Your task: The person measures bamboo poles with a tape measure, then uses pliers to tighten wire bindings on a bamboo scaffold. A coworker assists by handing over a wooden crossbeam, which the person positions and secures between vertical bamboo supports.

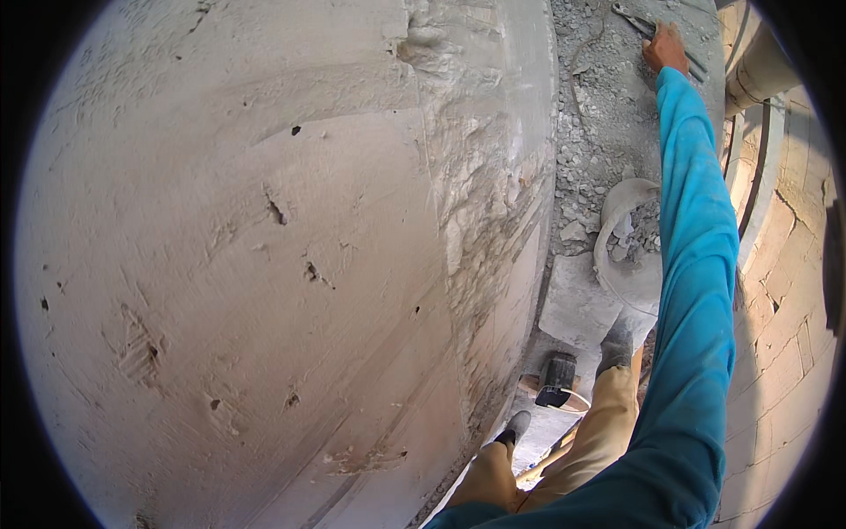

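My right arm, in a teal sleeve, stretches to the far right of the head view. There my right hand (666, 49) closes around a long grey metal tool (636, 18) with a forked-looking end; its exact kind is unclear. The tool lies low over a rubble-strewn concrete ledge (627, 84), and its rear end shows past my hand. Nearer along the ledge, a pale bucket (617, 216) holds broken concrete pieces (630, 236), and my forearm partly covers it. Only a bit of teal sleeve shows at the bottom for my left side; the hand is out of sight.
A big plastered wall (264, 264) with small holes fills the left, its edge chipped into a rough strip (476, 159). Below the bucket are my legs and a black cylindrical container (557, 375). A thick pipe (765, 70) and a cracked tan surface (784, 291) lie at right.
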Demonstrator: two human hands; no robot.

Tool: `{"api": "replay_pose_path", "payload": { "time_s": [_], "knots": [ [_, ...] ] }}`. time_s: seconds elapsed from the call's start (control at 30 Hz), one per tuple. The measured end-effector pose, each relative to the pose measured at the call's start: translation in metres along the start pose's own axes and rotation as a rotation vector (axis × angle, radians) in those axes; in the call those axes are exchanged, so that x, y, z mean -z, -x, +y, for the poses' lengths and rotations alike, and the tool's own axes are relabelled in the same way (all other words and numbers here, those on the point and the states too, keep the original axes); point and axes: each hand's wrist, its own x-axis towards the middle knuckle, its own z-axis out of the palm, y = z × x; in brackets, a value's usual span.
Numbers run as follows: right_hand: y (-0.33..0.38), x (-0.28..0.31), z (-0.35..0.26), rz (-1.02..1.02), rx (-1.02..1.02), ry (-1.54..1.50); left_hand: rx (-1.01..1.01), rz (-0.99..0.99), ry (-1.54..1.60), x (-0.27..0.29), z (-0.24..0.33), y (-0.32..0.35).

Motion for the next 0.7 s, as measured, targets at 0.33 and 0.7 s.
{"api": "replay_pose_path", "payload": {
  "time_s": [0.33, 0.7],
  "knots": [
    [0.047, 0.013, -0.041, -0.204, 0.199, 0.060, 0.010, -0.006, -0.031, 0.012, -0.005, -0.003],
    [0.128, 0.199, -0.093, 0.112, 0.361, -0.785, 0.090, 0.018, 0.067, 0.071, -0.072, 0.028]
  ]
}}
